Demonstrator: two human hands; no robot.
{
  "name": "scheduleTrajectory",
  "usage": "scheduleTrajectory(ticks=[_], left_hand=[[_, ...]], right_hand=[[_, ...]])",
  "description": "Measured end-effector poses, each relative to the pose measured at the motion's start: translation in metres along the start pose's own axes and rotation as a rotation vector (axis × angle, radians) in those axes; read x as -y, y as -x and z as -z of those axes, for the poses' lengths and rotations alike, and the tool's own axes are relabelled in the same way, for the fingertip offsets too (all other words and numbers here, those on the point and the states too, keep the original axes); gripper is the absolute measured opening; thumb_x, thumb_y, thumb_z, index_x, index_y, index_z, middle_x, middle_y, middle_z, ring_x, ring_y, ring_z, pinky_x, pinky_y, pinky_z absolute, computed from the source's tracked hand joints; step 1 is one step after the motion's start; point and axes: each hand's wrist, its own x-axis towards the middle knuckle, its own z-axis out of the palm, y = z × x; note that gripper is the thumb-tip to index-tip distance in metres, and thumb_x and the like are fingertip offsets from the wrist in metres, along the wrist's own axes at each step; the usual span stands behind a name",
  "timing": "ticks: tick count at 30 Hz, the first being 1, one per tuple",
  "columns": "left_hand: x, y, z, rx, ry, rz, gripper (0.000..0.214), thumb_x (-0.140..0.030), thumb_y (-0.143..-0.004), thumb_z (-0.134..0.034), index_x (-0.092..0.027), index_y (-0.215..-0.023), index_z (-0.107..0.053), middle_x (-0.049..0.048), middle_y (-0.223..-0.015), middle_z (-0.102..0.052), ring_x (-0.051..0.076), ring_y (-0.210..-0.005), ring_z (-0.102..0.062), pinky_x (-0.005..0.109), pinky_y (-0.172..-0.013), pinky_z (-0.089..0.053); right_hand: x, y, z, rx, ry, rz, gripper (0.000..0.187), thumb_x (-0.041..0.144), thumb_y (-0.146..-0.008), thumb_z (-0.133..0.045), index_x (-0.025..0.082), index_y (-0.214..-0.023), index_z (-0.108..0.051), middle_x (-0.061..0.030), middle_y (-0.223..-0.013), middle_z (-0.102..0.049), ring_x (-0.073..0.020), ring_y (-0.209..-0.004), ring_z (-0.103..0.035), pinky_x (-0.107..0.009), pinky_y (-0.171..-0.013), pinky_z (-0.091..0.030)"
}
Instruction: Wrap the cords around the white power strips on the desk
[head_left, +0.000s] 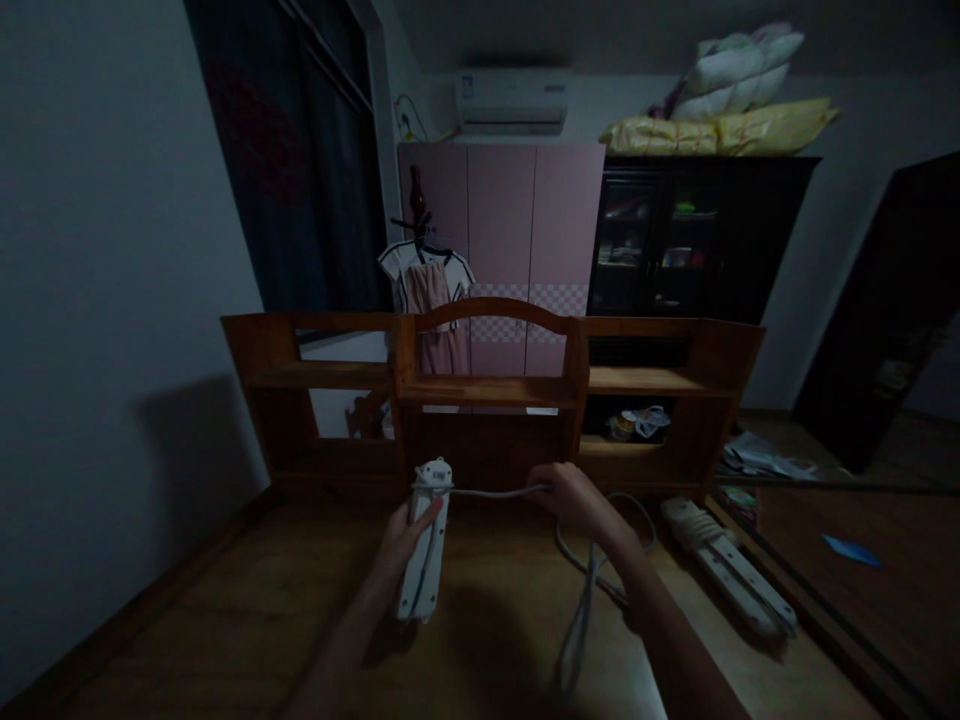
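Observation:
My left hand (405, 540) is closed around a white power strip (425, 580), held upright with its screw-dotted underside facing me. The grey cord (487, 493) passes across the strip's upper end and runs level to the right. There my right hand (566, 495) pinches it, fingers closed. Past that hand, the loose cord hangs in loops (577, 630) beside and below my right forearm. Another white power strip (739, 580), its cord wound round one end, lies to the right on the wooden surface.
A wooden shelf unit (491, 390) stands just beyond my hands, with small items in its right compartment. At the right, a raised edge (810, 625) borders the wooden surface (247, 620). A wall (112, 400) rises on the left. Behind are a pink wardrobe (499, 220) and dark cabinet (690, 280).

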Motion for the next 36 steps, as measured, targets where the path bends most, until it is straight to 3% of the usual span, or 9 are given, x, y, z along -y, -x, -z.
scheduleTrajectory(ticks=[5,8,14,19,22,26,31,36], left_hand=[[-0.04,-0.031,-0.015,0.272,-0.179,-0.064,0.06,-0.059,-0.07,-0.063,-0.011,-0.107,-0.06,0.007,-0.079,-0.066,0.018,-0.064,-0.06,0.026,-0.057,-0.046],[-0.061,-0.038,-0.028,0.427,-0.346,-0.208,0.053,-0.056,-0.071,-0.063,-0.013,-0.103,-0.061,0.0055,-0.085,-0.066,0.019,-0.073,-0.06,0.027,-0.064,-0.046],[-0.068,-0.032,-0.049,0.64,-0.477,-0.301,0.053,-0.051,-0.075,-0.061,-0.016,-0.115,-0.059,0.0049,-0.102,-0.066,0.024,-0.091,-0.059,0.03,-0.08,-0.046],[-0.059,-0.026,-0.069,0.759,-0.492,-0.327,0.05,-0.047,-0.075,-0.061,-0.019,-0.117,-0.058,0.0035,-0.109,-0.064,0.023,-0.099,-0.057,0.032,-0.087,-0.044],[-0.061,-0.019,-0.076,0.769,-0.542,-0.355,0.05,-0.045,-0.075,-0.062,-0.02,-0.118,-0.058,0.0024,-0.109,-0.064,0.023,-0.099,-0.057,0.031,-0.087,-0.044],[-0.072,-0.001,-0.079,0.771,-0.637,-0.378,0.044,-0.045,-0.077,-0.059,-0.018,-0.111,-0.06,0.0021,-0.1,-0.065,0.023,-0.089,-0.058,0.028,-0.079,-0.045],[-0.088,0.027,-0.085,0.917,-0.678,-0.329,0.041,-0.039,-0.073,-0.063,-0.02,-0.109,-0.06,0.0002,-0.093,-0.065,0.019,-0.081,-0.058,0.023,-0.068,-0.044],[-0.104,0.039,-0.086,0.98,-0.611,-0.277,0.04,-0.039,-0.072,-0.064,-0.018,-0.107,-0.062,0.0014,-0.097,-0.065,0.021,-0.084,-0.058,0.025,-0.071,-0.045]], right_hand=[[0.034,0.007,0.028,-0.122,-0.055,0.232,0.015,0.032,-0.087,-0.057,0.024,-0.09,-0.07,-0.0009,-0.081,-0.068,-0.0134,-0.074,-0.061,-0.021,-0.066,-0.037],[0.044,0.017,0.039,-0.197,-0.055,0.29,0.017,0.031,-0.089,-0.055,0.023,-0.094,-0.069,-0.0015,-0.083,-0.067,-0.0128,-0.075,-0.06,-0.021,-0.069,-0.039],[0.032,0.026,0.057,-0.268,-0.084,0.272,0.017,0.029,-0.09,-0.055,0.025,-0.099,-0.069,-0.0007,-0.085,-0.066,-0.0121,-0.076,-0.06,-0.021,-0.071,-0.041],[0.03,0.025,0.061,-0.229,-0.174,0.305,0.017,0.028,-0.089,-0.056,0.023,-0.097,-0.07,-0.0007,-0.084,-0.066,-0.0114,-0.075,-0.061,-0.02,-0.07,-0.042],[0.03,0.024,0.06,-0.204,-0.199,0.31,0.016,0.027,-0.088,-0.057,0.023,-0.096,-0.071,-0.0006,-0.084,-0.067,-0.0115,-0.076,-0.061,-0.02,-0.07,-0.042],[0.027,0.02,0.058,-0.224,-0.248,0.321,0.014,0.025,-0.087,-0.059,0.023,-0.094,-0.071,-0.0004,-0.085,-0.068,-0.0115,-0.077,-0.062,-0.02,-0.071,-0.043],[0.017,0.014,0.056,-0.166,-0.382,0.31,0.014,0.026,-0.087,-0.059,0.021,-0.087,-0.072,-0.0002,-0.086,-0.07,-0.0121,-0.078,-0.063,-0.02,-0.072,-0.044],[-0.003,0.007,0.058,-0.087,-0.569,0.222,0.023,0.037,-0.082,-0.063,0.017,-0.09,-0.072,-0.0028,-0.087,-0.071,-0.0156,-0.081,-0.064,-0.022,-0.071,-0.047]])
